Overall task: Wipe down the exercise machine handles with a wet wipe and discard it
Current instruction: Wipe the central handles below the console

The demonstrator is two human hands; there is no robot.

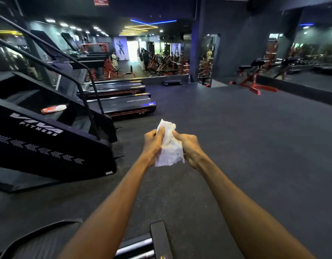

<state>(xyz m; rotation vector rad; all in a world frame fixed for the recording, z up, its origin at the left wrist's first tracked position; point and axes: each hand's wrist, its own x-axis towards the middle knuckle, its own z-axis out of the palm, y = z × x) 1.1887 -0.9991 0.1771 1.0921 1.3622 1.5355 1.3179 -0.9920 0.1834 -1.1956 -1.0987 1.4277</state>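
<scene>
Over the dark gym floor (236,146), right of the stair climber (49,139), a limp, light wet wipe (169,146) is pinched by left hand (154,140) and right hand (187,144), probably best gathered at its edges.

floor (236,146): dark, rubbery perhaps | on it: stair climber (49,139), 2 treadmills (131,107)

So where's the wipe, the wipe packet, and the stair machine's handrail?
wipe (169,146): head view, middle of the crumpled sheet.
packet (53,108): head view, its red-and-white top, lying on a step.
handrail (49,65): head view, along the sloping black bar.
</scene>
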